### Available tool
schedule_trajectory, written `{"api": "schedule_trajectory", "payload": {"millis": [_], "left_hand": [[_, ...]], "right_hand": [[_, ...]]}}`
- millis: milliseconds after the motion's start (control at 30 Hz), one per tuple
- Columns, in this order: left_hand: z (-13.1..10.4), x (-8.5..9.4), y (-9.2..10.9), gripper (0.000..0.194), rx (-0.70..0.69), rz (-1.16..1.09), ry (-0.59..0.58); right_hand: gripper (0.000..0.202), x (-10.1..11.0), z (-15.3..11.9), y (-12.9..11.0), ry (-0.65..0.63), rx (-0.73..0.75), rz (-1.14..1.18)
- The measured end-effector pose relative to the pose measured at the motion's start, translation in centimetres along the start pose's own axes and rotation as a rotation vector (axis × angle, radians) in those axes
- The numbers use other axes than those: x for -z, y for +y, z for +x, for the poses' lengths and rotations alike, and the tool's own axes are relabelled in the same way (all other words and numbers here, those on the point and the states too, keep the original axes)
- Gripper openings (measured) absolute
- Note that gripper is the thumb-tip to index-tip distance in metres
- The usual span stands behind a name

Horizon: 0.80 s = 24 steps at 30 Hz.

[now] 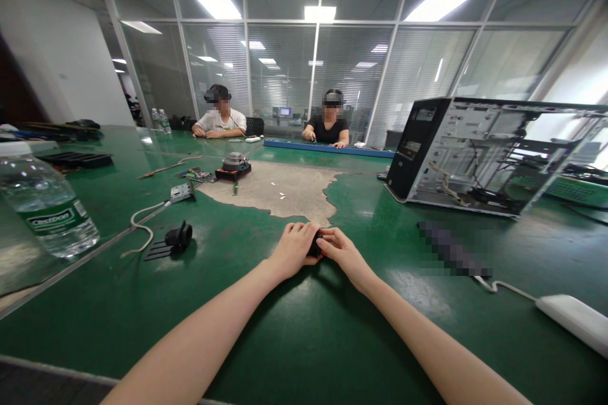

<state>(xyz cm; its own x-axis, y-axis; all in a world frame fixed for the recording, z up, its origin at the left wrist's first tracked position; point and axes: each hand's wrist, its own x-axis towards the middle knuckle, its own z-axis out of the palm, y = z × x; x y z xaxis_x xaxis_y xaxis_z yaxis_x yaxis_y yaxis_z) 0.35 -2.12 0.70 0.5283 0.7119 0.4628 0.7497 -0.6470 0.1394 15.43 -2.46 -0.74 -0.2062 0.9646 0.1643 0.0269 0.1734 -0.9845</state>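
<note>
Near the middle of the green table (pixel 266 342), a small black object (pixel 314 245) sits between my two hands. My left hand (pixel 297 248) curls over it from the left, fingers wrapped round it. From the right, my right hand (pixel 339 252) presses its fingers and thumb against the same object. Most of the object is hidden by my fingers, so its shape cannot be made out. Just beyond my hands lies a bare, worn grey patch (pixel 304 193) of the tabletop.
A black slotted part (pixel 178 237), a metal piece with a cable (pixel 182 192) and a water bottle (pixel 52 209) stand left. An open computer case (pixel 408 152) and a white power bank-like block (pixel 572 319) are right. Two people (pixel 221 117) sit across the table.
</note>
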Motion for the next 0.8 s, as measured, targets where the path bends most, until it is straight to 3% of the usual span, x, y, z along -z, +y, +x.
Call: {"api": "schedule_trajectory", "payload": {"millis": [333,500,800], "left_hand": [[0.03,-0.19,-0.12,0.052,0.017,0.002,-0.014],[-0.04,-0.09,-0.09,0.052,0.014,-0.014,0.002],[0.02,-0.08,-0.07,0.051,0.0,0.011,0.008]], "right_hand": [[0.031,0.03,-0.21,-0.47,-0.06,0.015,0.038],[0.023,-0.19,-0.27,-0.55,-0.009,0.015,0.003],[0.031,-0.01,0.26,0.13,-0.002,-0.002,-0.031]]}}
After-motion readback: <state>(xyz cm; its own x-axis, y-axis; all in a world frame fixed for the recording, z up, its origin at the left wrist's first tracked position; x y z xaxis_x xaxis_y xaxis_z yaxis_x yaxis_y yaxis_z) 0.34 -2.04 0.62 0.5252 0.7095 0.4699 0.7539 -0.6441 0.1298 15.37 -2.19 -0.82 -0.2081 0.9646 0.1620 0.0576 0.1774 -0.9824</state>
